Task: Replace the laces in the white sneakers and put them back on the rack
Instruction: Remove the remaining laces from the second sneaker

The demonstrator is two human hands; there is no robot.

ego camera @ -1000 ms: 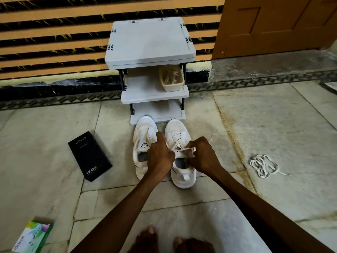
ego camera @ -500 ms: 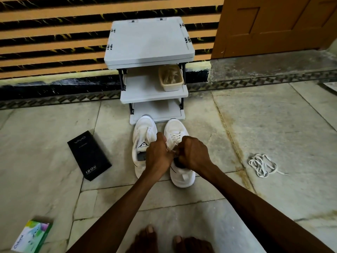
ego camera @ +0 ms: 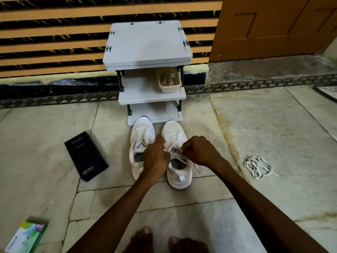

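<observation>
Some lace [ego camera: 173,141] vanishes inside the curled left hand [ego camera: 156,158].

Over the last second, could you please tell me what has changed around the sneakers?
The right hand, which had closed in against the left hand half a second ago, has drawn back to the right, pulling the lace tight over the right sneaker. Both hands still pinch that lace. The left sneaker, rack, loose lace on the floor and black box have not moved.
</observation>
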